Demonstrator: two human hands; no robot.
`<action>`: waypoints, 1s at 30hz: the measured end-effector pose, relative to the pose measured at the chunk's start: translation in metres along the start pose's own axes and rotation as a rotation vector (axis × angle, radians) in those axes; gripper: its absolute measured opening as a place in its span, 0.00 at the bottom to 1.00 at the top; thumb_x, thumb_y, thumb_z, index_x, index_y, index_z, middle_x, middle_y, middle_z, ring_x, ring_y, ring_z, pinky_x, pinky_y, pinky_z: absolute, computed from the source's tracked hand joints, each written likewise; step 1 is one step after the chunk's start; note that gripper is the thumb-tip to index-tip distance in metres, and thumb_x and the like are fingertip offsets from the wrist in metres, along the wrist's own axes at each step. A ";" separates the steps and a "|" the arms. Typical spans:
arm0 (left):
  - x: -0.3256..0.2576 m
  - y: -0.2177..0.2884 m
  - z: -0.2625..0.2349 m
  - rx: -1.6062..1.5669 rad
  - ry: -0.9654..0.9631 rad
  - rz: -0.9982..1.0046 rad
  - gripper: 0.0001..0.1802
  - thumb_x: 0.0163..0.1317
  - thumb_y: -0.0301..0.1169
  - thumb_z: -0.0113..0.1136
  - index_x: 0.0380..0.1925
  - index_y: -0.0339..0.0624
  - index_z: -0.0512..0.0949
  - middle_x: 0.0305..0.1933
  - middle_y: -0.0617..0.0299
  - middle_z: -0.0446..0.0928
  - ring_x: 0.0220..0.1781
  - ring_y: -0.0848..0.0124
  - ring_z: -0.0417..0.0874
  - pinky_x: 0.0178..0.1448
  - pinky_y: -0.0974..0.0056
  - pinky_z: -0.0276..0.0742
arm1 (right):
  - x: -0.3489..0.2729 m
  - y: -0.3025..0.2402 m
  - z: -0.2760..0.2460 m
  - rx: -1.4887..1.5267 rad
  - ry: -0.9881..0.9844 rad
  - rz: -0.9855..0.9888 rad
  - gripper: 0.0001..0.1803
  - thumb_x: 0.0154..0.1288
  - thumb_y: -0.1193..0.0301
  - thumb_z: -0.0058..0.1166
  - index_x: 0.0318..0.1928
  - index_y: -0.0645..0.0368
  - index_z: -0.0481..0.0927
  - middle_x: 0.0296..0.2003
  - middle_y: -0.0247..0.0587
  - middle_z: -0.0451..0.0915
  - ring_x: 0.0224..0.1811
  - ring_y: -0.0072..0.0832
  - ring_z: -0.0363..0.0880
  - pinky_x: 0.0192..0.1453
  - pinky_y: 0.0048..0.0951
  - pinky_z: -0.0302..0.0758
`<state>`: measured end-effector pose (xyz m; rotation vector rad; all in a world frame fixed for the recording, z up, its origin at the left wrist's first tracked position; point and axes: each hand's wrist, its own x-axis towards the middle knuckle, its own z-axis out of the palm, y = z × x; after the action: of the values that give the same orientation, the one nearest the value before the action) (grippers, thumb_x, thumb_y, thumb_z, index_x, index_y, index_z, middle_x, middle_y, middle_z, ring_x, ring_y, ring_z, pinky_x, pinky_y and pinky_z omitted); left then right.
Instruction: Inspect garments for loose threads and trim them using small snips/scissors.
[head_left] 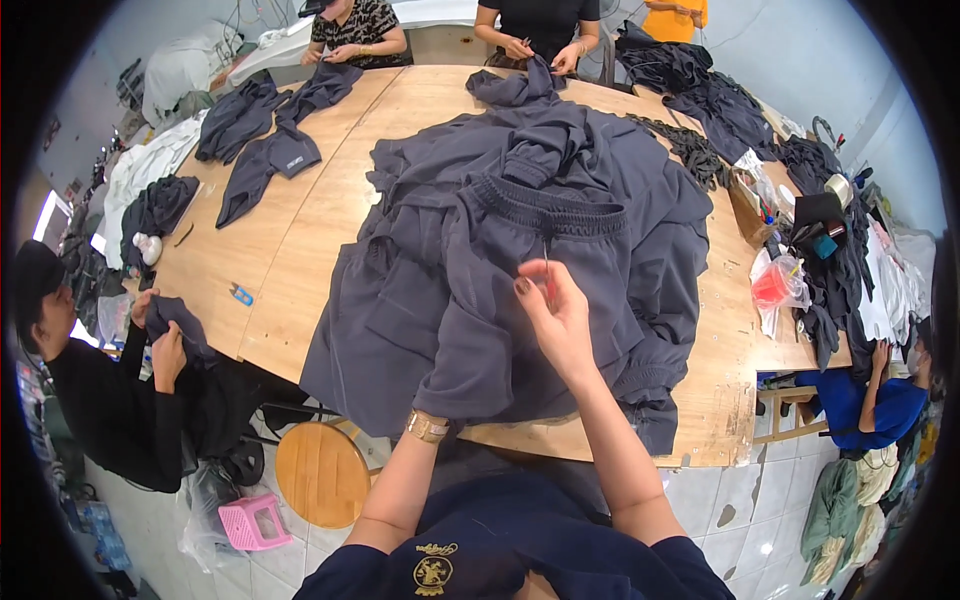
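Dark grey trousers (470, 290) with a gathered elastic waistband (545, 213) lie in front of me on a heap of similar garments. My left hand is hidden inside one trouser leg (465, 375); only the wrist with a gold watch (428, 426) shows at the leg's opening. Just below the waistband, my right hand (556, 312) is closed around small thread snips (549, 287). Their thin metal tip points up at the waistband, and a bit of red shows between my fingers.
The heap covers the middle of the wooden table (290, 265). Blue snips (241, 294) lie to the left. More dark garments (270, 165) are at the far left. A red cup in a plastic bag (775, 287) stands right. Co-workers handle cloth around the table. A round stool (323, 475) is below.
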<state>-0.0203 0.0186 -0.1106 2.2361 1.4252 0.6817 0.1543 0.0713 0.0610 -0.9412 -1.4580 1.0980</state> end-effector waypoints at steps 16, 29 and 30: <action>-0.027 0.007 -0.017 -0.157 0.152 0.026 0.25 0.61 0.27 0.53 0.59 0.34 0.64 0.59 0.53 0.68 0.57 0.61 0.72 0.59 0.63 0.69 | -0.014 -0.006 -0.001 -0.698 -0.035 -0.440 0.13 0.55 0.68 0.62 0.35 0.62 0.73 0.25 0.43 0.75 0.24 0.36 0.77 0.26 0.30 0.71; -0.029 0.016 -0.030 -0.265 0.267 0.071 0.24 0.62 0.27 0.52 0.59 0.35 0.64 0.58 0.54 0.68 0.56 0.62 0.72 0.59 0.63 0.69 | -0.014 -0.004 -0.003 -0.771 -0.058 -0.514 0.14 0.53 0.68 0.63 0.35 0.60 0.73 0.24 0.40 0.74 0.22 0.35 0.75 0.25 0.30 0.69; -0.028 0.016 -0.032 -0.274 0.274 0.075 0.24 0.62 0.27 0.52 0.59 0.35 0.64 0.58 0.54 0.68 0.56 0.62 0.72 0.59 0.63 0.69 | -0.013 -0.004 -0.003 -0.779 -0.059 -0.522 0.14 0.53 0.68 0.63 0.35 0.60 0.73 0.24 0.40 0.73 0.22 0.34 0.75 0.24 0.30 0.69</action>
<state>-0.0372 -0.0112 -0.0811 2.0482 1.2793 1.1706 0.1594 0.0578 0.0613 -0.9513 -2.0801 0.1533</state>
